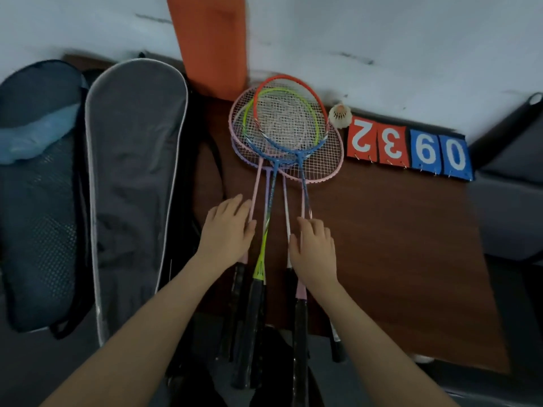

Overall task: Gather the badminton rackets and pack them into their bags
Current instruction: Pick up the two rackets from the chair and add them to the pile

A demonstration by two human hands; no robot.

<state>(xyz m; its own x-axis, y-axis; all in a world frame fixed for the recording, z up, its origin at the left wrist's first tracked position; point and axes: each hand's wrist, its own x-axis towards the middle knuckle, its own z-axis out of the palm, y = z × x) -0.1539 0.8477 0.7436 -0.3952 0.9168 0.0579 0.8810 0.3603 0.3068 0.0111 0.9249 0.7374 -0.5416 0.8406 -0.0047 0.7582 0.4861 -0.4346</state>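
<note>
From the head camera we look down on a brown wooden tabletop (396, 245) where a bundle of coloured badminton rackets (282, 136) lies. Their long axes run away from us: strung heads overlap at the far edge near the wall, and black-wrapped handles point back toward us, overhanging the near edge. Our left hand (232, 230) lies flat with fingers straight on the pink shaft, and our right hand (316, 251) rests with relaxed, slightly spread fingers on the right-hand shafts. To the left lie a grey racket bag with white piping (132, 171) and a dark blue mesh racket bag (38, 201), both lengthwise like the rackets. A white shuttlecock (340, 115) and red-and-blue score cards (408, 148) sit to the right of the heads.
</note>
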